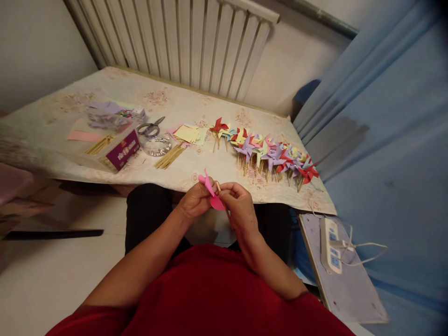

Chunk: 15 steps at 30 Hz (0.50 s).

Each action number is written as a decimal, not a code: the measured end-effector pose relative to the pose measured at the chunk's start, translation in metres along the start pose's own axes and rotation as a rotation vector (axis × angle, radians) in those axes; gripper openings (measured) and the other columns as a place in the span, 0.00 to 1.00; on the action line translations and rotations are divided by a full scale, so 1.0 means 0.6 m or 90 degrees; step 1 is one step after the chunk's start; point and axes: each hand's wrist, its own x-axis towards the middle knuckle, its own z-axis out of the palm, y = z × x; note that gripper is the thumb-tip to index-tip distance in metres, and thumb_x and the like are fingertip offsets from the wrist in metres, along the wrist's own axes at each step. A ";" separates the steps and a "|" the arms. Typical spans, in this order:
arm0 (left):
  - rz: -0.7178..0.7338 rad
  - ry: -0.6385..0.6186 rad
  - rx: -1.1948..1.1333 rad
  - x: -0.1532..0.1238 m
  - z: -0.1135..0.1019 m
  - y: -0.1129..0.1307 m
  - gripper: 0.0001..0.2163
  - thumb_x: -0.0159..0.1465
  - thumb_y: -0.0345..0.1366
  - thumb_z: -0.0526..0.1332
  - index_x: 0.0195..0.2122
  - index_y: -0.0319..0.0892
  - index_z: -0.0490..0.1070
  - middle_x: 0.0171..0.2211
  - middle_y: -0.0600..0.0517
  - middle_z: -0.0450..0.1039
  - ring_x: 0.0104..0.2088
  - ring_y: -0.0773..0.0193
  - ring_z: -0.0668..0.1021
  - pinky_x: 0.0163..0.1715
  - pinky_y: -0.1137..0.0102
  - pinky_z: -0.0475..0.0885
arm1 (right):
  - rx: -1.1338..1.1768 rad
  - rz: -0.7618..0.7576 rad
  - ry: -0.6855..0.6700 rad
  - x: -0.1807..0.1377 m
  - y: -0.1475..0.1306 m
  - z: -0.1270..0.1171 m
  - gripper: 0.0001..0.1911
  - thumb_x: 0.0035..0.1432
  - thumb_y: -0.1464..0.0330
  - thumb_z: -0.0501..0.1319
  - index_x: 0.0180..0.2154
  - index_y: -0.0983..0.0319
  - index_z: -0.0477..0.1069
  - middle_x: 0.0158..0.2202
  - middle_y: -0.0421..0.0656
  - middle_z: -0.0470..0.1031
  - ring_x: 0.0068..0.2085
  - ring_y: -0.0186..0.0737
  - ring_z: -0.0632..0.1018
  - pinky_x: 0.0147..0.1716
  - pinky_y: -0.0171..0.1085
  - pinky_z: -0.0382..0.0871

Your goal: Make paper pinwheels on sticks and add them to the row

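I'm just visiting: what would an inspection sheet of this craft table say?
Surface: table, patterned cover.
Job's things: pink paper and stick, held before the table edge.
Clutter: pinwheels in a row, scissors, box, loose sticks, paper squares.
Grippers: left hand pinches the pink paper; right hand grips the stick.
Cables: power strip with white cable, on a board at right.
Surroundings: radiator behind, blue curtain at right.

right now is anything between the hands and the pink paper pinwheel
Nothing visible: the left hand grips the pink paper pinwheel and the right hand pinches its stick, near the table edge.
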 end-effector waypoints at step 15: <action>-0.001 -0.035 -0.007 -0.002 -0.020 -0.004 0.11 0.50 0.27 0.71 0.24 0.39 0.67 0.27 0.55 0.67 0.29 0.70 0.73 0.32 0.74 0.68 | 0.014 -0.030 -0.035 0.000 0.012 0.003 0.09 0.44 0.66 0.67 0.30 0.60 0.73 0.24 0.35 0.73 0.24 0.31 0.71 0.25 0.31 0.61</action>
